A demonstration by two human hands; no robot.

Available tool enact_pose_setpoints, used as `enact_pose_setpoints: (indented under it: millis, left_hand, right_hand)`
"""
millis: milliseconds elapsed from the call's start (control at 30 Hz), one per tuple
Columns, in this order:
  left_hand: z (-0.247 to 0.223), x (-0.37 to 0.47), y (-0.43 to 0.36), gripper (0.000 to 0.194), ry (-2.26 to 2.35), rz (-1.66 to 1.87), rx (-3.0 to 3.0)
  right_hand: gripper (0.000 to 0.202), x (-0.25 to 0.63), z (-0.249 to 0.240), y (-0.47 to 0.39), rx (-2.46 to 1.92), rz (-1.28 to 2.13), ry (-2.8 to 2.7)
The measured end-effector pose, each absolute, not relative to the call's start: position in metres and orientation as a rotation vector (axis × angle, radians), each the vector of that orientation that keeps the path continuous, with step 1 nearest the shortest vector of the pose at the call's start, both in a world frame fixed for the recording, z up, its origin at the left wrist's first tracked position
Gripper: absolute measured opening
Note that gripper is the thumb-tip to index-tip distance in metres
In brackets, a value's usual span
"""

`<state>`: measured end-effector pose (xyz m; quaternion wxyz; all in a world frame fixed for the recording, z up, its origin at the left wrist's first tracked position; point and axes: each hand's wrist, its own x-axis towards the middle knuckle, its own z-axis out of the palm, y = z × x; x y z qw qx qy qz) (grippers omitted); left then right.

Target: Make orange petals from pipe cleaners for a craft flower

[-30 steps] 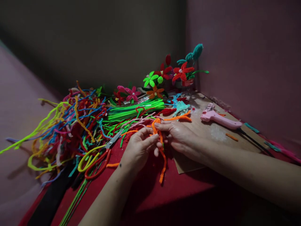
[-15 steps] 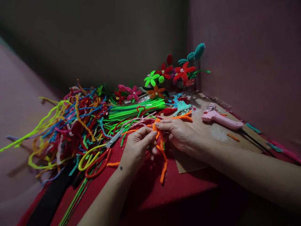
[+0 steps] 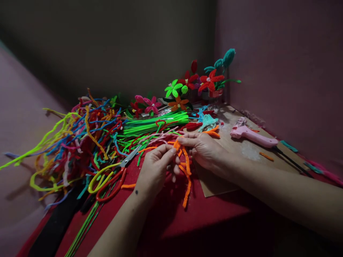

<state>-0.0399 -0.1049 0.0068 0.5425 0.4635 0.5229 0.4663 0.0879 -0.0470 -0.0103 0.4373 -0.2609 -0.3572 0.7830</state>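
An orange pipe cleaner [image 3: 188, 167] is bent over on itself, its loose end hanging below my fingers. My left hand [image 3: 158, 166] pinches it from the near left side, fingers closed. Thumb and forefinger of my right hand [image 3: 205, 150] grip its upper loop close to the left fingertips. Another orange pipe cleaner piece [image 3: 187, 191] lies beneath on the red cloth [image 3: 214, 217]. Left of my left hand rest scissors [image 3: 111, 182] with one yellow and one red handle. Part of the held piece is hidden behind my fingers.
A tangled heap of coloured pipe cleaners [image 3: 80, 139] fills the left. Behind my hands lies a green pipe cleaner bundle [image 3: 155, 123]. Fuzzy flowers, such as a red one [image 3: 211, 80], stand at the back. A pink glue gun [image 3: 253, 136] rests on a brown board [image 3: 227, 142].
The orange strand between my hands has shifted; a strip of it now hangs lower, to the right of the fingertips. Both hands stay nearly in place.
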Motion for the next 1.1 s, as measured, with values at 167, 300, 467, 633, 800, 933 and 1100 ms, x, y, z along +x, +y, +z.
enact_pose_setpoints:
  millis: [167,300,467,633,800,933,1100]
  left_hand:
    - [0.006,-0.041,-0.104,0.014,1.211,1.106,1.091]
    - [0.007,-0.044,-0.101,0.010,1.142,1.120,1.047]
    - [0.009,-0.049,-0.100,0.013,1.182,1.133,1.090]
    - [0.009,-0.052,-0.101,0.018,1.292,1.150,1.172]
    - [0.009,-0.056,-0.100,0.018,1.338,1.183,1.223]
    - [0.008,-0.058,-0.100,0.016,1.341,1.185,1.230]
    - [0.007,-0.052,-0.102,0.013,1.361,1.178,1.275]
  right_hand:
    - [0.011,0.091,-0.008,-0.051,-0.628,1.949,-1.033]
    - [0.012,0.091,-0.005,-0.049,-0.648,1.952,-1.044]
    - [0.009,0.093,-0.005,-0.046,-0.744,1.927,-1.208]
    - [0.015,0.096,-0.005,-0.045,-0.813,1.854,-1.528]
    - [0.015,0.096,-0.002,-0.048,-0.738,1.887,-1.434]
    - [0.014,0.094,-0.003,-0.049,-0.728,1.826,-1.286]
    - [0.016,0.093,-0.003,-0.052,-0.720,1.532,-1.257]
